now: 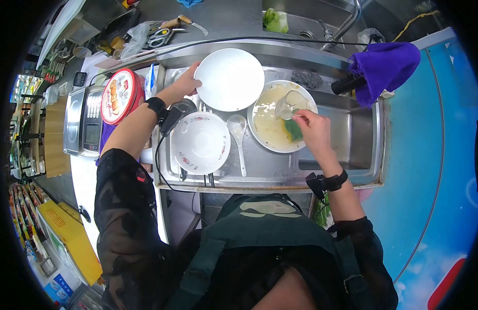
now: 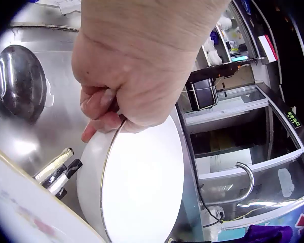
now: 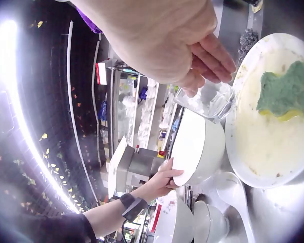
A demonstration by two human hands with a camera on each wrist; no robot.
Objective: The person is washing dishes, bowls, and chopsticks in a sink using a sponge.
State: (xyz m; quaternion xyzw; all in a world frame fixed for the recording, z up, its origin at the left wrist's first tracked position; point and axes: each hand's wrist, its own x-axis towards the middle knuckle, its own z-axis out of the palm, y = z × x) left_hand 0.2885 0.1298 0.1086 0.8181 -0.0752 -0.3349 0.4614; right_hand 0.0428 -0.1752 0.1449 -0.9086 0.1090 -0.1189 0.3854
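Note:
My left hand (image 1: pixel 188 82) pinches the rim of a white bowl (image 1: pixel 229 80) at its left side, thumb on the inner face. In the left wrist view the bowl stands tilted, its gold-lined rim between thumb and curled fingers. My right hand (image 1: pixel 315 132) holds a clear glass cup (image 1: pixel 290 105), tipped over a white basin (image 1: pixel 256 135) of cloudy, yellowish water. A green and yellow sponge (image 1: pixel 292 129) lies in that water beneath the fingers. Between the hands, a white spoon (image 1: pixel 239 139) and a flower-patterned bowl (image 1: pixel 200 143) rest on the sink's metal surface.
A metal ladle (image 2: pixel 19 83) and several utensil handles (image 2: pixel 58 174) lie left of the bowls. A wire scourer (image 1: pixel 306 79) sits behind the basin. Purple cloth (image 1: pixel 387 70) hangs at the right, over a dark post. A red round tin (image 1: pixel 122 96) and a scale (image 1: pixel 89 121) stand at left.

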